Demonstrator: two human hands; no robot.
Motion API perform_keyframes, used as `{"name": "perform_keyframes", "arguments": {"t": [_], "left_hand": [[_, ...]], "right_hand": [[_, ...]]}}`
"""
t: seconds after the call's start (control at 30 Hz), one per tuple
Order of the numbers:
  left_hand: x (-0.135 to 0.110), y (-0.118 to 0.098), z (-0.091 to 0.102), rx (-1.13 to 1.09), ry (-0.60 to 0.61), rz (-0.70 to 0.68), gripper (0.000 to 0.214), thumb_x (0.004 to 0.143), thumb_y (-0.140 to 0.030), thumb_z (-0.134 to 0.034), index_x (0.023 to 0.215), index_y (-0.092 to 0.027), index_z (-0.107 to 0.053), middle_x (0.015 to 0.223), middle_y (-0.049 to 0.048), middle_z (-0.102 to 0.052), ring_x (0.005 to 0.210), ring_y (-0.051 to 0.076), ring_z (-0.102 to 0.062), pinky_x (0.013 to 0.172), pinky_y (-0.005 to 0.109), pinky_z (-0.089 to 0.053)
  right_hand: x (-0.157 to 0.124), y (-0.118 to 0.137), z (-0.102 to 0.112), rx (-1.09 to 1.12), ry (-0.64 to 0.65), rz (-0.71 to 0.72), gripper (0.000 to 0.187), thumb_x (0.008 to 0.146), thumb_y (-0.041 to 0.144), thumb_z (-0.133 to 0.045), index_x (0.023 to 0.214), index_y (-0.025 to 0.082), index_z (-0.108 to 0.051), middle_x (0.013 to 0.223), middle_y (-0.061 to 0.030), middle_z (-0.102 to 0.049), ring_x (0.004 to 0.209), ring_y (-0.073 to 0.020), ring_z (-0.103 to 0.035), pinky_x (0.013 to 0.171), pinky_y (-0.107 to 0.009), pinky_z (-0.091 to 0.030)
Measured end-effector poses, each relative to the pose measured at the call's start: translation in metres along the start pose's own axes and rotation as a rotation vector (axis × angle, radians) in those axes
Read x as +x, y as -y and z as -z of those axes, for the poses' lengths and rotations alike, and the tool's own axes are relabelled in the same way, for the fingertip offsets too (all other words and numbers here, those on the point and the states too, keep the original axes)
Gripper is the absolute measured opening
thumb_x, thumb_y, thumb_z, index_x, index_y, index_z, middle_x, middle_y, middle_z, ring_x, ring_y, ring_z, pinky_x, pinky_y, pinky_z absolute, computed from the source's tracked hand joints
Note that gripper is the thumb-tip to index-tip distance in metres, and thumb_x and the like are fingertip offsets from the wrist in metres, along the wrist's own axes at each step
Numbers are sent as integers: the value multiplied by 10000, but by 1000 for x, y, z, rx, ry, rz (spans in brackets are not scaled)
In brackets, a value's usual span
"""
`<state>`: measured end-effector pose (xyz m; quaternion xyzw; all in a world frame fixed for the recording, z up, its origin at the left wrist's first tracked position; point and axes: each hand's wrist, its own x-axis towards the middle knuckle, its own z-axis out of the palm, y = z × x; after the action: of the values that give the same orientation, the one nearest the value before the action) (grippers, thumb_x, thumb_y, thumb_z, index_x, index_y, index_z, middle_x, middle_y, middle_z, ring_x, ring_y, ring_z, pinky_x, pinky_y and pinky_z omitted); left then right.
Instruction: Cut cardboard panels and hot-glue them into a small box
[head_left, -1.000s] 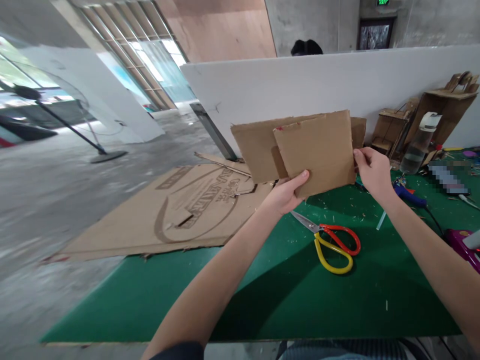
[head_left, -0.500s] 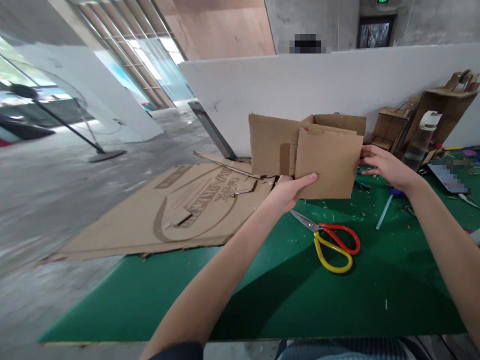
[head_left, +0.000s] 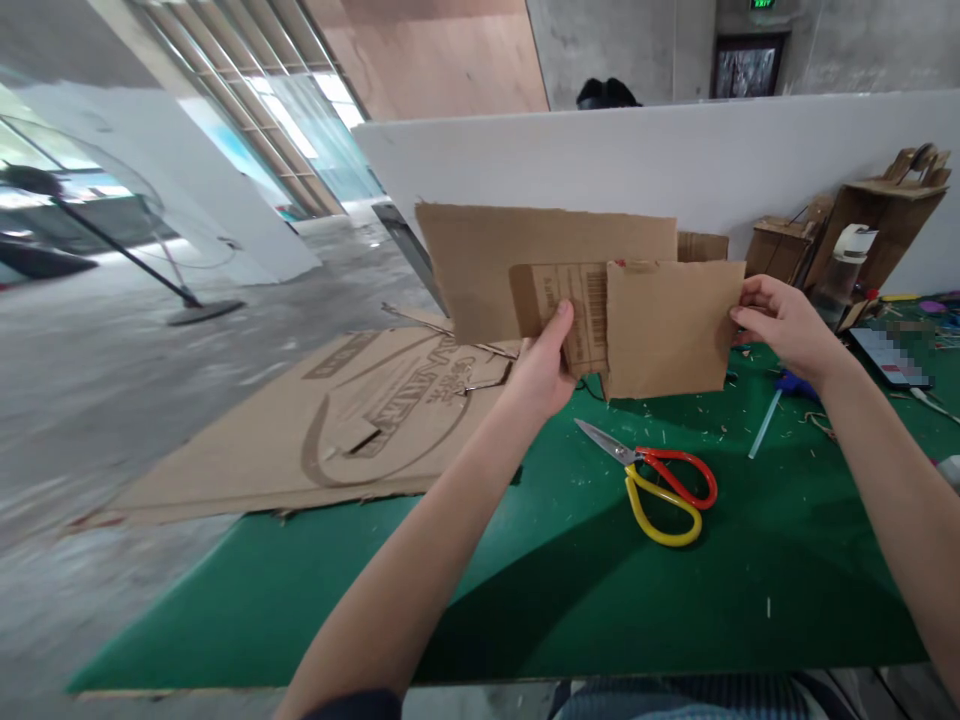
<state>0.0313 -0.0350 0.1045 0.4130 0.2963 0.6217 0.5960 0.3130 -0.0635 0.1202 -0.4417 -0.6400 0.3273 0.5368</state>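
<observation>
In the head view, both bare hands work above the green tabletop (head_left: 315, 600), holding cardboard up in front of the white partition (head_left: 480, 165). The left hand (head_left: 544, 375) grips the larger cardboard panel (head_left: 555, 235) low down, its thumb pressed on the front beside a printed label and barcode; the other fingers pass behind and are hidden. The right hand (head_left: 787, 325) pinches the smaller square panel (head_left: 667, 335) at its right edge, thumb in front. The square stands in front of the larger panel and covers part of it (whether the two faces actually touch is hard to tell from this angle). A further cardboard piece (head_left: 703, 246) shows behind them, mostly hidden.

The step in hand looks like holding one panel against the other, probably to judge how they line up. Whatever the next move, it would call for a steady left grip and small adjustments from the right fingers, without bending the board.

Scissors (head_left: 636, 458) with one red and one yellow handle lie just below the held panels, blades spread slightly. A large printed cardboard sheet (head_left: 435, 440) lies to the left, and a translucent stick (head_left: 765, 425) rests below the right hand.
</observation>
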Motion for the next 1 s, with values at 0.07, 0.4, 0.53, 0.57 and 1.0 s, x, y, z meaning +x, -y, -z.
{"name": "perform_keyframes", "arguments": {"t": [0.07,0.4,0.53,0.57,1.0], "left_hand": [[1,-16,5,-8,-60,-40,329,662,-239,-773,965,-190,-655,1150,66,-704,1246,267,-574,1043,411,-503],[5,-52,56,-127,-399,-239,141,729,-90,-546,753,-222,-592,806,-18,-716,958,179,-682,862,345,-597],[6,-29,82,-199,-547,-171,153,798,-83,-543,744,-224,-572,738,-37,-700,943,145,-689,896,335,-584],[8,-21,88,-197,-566,-139,144,821,-91,-556,765,-221,-581,741,-35,-702,925,143,-693,899,338,-583],[24,43,108,128,-267,546,439,1000,-475,-314,1023,-154,-612,823,103,-707,530,154,-657,388,236,-517]], "right_hand": [[-4,4,11,-11,24,-15,197,796,279,-674,969,213,-609,927,-29,-654,855,-182,-643,673,-320,-595],[-51,-35,16,-119,-23,-49,221,821,376,-670,947,231,-562,938,-58,-656,851,-230,-675,650,-395,-627],[-71,-55,3,-350,-112,138,133,908,340,-577,974,228,-553,916,-67,-646,844,-221,-662,691,-389,-615],[-75,-58,-1,-427,-132,205,110,924,322,-555,975,224,-552,934,-75,-640,844,-218,-656,696,-383,-608],[-95,-68,-40,-1077,314,568,169,992,194,-447,939,172,-606,956,-93,-672,909,-210,-624,743,-322,-528]]}}
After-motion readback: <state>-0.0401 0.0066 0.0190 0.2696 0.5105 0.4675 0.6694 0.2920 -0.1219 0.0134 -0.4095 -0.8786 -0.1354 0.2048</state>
